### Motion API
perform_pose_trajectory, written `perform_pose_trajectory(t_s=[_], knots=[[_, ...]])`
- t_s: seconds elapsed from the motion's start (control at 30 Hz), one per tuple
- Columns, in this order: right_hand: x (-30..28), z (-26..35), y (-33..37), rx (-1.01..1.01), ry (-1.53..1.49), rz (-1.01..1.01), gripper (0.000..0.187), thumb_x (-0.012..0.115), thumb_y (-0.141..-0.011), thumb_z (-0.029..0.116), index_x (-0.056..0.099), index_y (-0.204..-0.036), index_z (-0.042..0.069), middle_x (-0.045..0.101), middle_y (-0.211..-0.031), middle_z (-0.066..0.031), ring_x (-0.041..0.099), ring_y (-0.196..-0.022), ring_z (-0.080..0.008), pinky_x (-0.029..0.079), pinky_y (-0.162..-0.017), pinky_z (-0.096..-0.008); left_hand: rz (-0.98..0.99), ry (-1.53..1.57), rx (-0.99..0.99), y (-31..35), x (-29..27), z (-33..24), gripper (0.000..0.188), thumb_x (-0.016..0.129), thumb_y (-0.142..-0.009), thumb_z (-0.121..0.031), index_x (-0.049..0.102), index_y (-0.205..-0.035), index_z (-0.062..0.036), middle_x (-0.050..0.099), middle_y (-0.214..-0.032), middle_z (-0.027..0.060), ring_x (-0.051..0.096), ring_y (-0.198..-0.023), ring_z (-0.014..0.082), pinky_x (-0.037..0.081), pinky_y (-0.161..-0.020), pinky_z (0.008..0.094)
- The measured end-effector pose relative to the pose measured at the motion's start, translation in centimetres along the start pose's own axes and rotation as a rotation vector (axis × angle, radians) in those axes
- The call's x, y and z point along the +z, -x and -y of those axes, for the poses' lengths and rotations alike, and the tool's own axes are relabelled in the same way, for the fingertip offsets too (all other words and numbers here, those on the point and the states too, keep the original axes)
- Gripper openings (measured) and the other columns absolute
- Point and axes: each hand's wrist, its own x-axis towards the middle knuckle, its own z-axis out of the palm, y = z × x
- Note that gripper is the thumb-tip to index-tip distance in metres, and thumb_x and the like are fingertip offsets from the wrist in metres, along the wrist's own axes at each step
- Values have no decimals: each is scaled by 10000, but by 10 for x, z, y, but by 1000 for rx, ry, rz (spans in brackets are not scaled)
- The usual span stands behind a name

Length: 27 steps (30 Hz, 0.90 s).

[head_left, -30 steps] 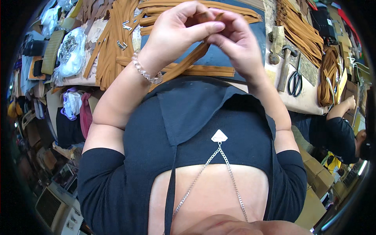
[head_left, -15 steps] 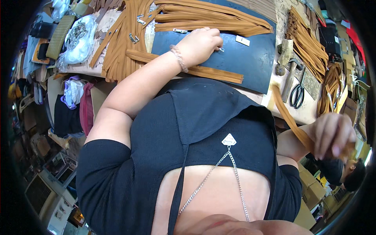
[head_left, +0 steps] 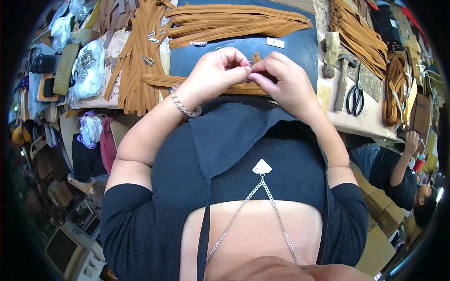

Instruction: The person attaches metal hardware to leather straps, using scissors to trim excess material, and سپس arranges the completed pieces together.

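My left hand and my right hand meet fingertip to fingertip over the dark board. A small silver zipper slider is pinched in my left fingers. Between the right fingers is the end of a brown zipper tape; most of it is hidden by the hand. Whether tape and slider touch cannot be made out. Below my hands a brown zipper strip lies across the board's near edge. Beyond them rests a bundle of brown zipper strips, with a loose metal slider in front.
A pile of brown strips with metal sliders lies left, beside a clear plastic bag. On the right are a hammer, black-handled scissors and more zipper bundles. A white block sits on the board. Another person is at right.
My right hand has swung in from the far right, bringing the brown tape to my left hand. My left hand has shifted slightly left and down. The other person's raised arm now shows.
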Motion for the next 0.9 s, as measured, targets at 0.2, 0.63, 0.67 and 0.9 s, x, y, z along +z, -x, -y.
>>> perform_pose_trajectory(t_s=[0.2, 0.63, 0.67, 0.9], knots=[[-2, -8, 5, -174, 65, -29, 115, 699, -845, 73, 696, -951, 31, 622, -848, -92, 618, -746, -234, 507, -668, -320, 108, 125, 24, 6, -4, 5, 109, 561, -973, -87, 599, -1037, -7, 661, -1009, 70, 652, -919, 115, 528, -834, 247], [-13, 4, 7, 24, -463, -75, 229, 577, -849, -110, 687, -1011, 10, 636, -1007, -65, 626, -936, -135, 535, -805, -269, -42, -57, 82, 23, -10, -23, 163, 633, -960, -139, 672, -1043, -5, 682, -948, 45, 652, -881, 122, 524, -821, 259], [-14, 5, 9, 47, -540, -61, 248, 552, -843, -130, 683, -1008, 2, 634, -1009, -67, 627, -946, -139, 536, -821, -266, -81, -111, 129, 26, -8, -25, 145, 655, -940, -116, 677, -1020, 4, 678, -930, 45, 645, -861, 137, 512, -798, 262], [-25, 12, 4, -133, -371, -12, 271, 571, -799, -166, 681, -978, 5, 644, -967, -84, 644, -914, -170, 538, -802, -275, -149, -626, 614, 40, -4, -50, 125, 693, -871, -53, 694, -983, 4, 668, -893, 87, 645, -822, 195, 506, -770, 289]])
